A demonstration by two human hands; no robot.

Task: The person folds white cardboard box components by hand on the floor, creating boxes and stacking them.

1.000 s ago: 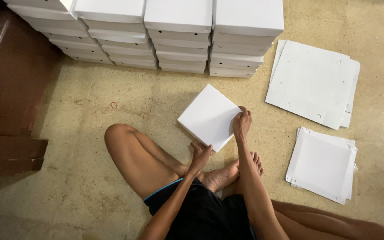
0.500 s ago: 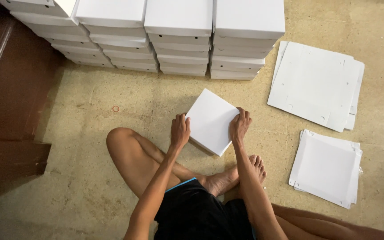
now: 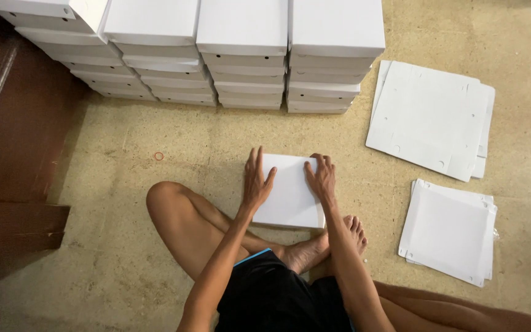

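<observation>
A white cardboard box lid (image 3: pixel 290 193) lies flat on the yellowish floor just ahead of my crossed legs. My left hand (image 3: pixel 257 180) rests on its left edge with the fingers spread. On the lid's upper right part my right hand (image 3: pixel 321 176) presses down, fingers apart. Both palms lie on the cardboard, and neither hand wraps around it. My bare foot (image 3: pixel 333 241) sits just below the lid.
Stacks of closed white boxes (image 3: pixel 241 55) line the far side. Flat white cardboard sheets lie at the right in a large pile (image 3: pixel 431 117) and a smaller pile (image 3: pixel 450 230). A dark wooden step (image 3: pixel 13 154) borders the left. A small red rubber band (image 3: pixel 159 156) lies on the floor.
The white lid, held tilted up in both hands a second ago, has come down flat onto the floor. Both hands moved on top of it and now press on it.
</observation>
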